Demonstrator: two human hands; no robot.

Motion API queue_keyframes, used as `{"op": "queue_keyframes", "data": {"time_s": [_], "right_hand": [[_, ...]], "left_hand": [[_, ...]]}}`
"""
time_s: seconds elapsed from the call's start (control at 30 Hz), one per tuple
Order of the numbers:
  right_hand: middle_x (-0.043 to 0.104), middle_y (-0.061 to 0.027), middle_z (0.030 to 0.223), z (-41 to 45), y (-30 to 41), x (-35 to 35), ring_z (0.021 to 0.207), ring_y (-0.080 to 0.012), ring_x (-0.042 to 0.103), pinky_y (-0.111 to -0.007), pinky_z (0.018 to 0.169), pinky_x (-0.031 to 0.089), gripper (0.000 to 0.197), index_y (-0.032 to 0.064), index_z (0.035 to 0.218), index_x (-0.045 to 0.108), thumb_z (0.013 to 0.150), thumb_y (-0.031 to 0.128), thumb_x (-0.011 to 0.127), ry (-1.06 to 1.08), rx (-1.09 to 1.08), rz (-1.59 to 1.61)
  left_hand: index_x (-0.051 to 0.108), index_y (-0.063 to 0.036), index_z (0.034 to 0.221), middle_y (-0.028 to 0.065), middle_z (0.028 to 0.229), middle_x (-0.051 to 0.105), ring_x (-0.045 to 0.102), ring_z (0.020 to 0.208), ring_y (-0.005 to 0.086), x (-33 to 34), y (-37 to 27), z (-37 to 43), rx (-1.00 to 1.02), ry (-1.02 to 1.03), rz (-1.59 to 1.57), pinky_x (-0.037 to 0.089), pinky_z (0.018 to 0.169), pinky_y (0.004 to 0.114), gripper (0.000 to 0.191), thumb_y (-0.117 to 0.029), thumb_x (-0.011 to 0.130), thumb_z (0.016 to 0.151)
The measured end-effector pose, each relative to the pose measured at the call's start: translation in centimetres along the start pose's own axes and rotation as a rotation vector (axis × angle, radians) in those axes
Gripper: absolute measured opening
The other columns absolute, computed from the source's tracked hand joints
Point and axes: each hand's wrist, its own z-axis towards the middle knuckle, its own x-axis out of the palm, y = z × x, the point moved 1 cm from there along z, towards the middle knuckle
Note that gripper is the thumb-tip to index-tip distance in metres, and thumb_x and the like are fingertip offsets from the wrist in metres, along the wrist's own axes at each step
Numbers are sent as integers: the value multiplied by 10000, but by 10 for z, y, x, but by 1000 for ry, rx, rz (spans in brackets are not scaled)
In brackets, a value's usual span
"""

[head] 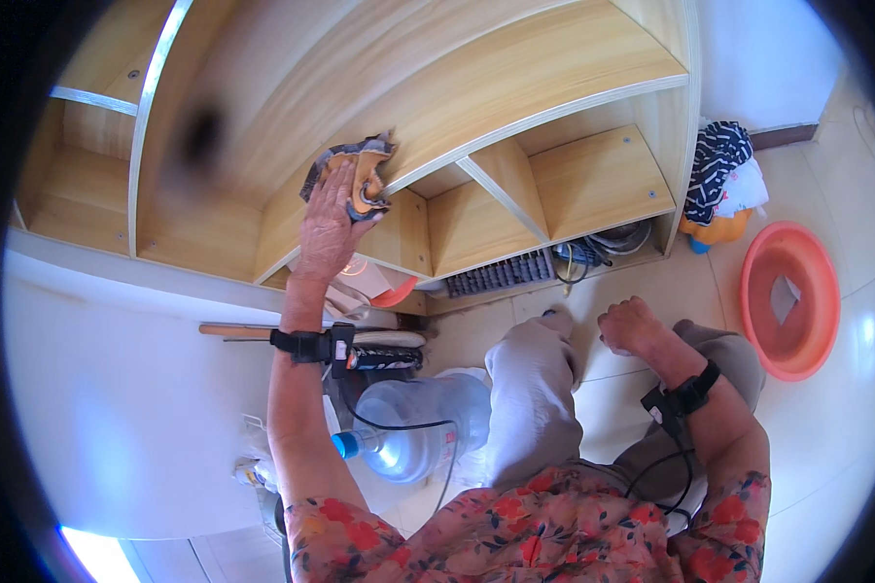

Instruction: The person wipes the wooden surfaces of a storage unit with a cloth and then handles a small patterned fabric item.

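My left hand lies flat on a crumpled orange and dark cloth, pressed to a board of the wooden shelf unit near its front edge. Whether the fingers grip the cloth cannot be told; the palm covers part of it. Above the floor, by my knees, my right hand is curled closed, with nothing seen in it. Both wrists wear black straps with small devices and cables.
Right of me, a pink plastic basin stands on the tiled floor beside piled cloths. An abacus and cables lie in the lowest shelf space. A large clear water bottle lies left of my legs.
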Motion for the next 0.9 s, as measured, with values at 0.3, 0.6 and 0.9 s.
{"op": "queue_keyframes", "data": {"time_s": [0.3, 0.6, 0.9], "right_hand": [[665, -68, 848, -1, 3, 6, 837, -218, 636, -382, 730, 450, 163, 121, 809, 692, 716, 172, 568, -121, -12, -35], [659, -73, 804, -6, 5, -6, 793, -230, 636, -395, 668, 453, 153, 124, 739, 660, 739, 198, 526, -90, -40, -14], [664, -71, 817, -1, 9, -3, 812, -215, 638, -396, 674, 459, 150, 102, 752, 666, 724, 176, 538, -74, -7, 19]], "left_hand": [[396, -24, 1290, 126, 1282, 472, 427, 1210, 249, -7, -94, 65, 120, -199, -22, 320, 1007, 396, 740, -412, 667, 722], [420, -31, 1270, 157, 1276, 466, 431, 1187, 302, -11, -182, 127, 153, -250, -65, 292, 1019, 420, 659, -477, 559, 804], [451, 1, 1224, 165, 1241, 496, 456, 1168, 307, -11, -268, 195, 208, -358, -105, 299, 1004, 453, 693, -559, 487, 818]]}}
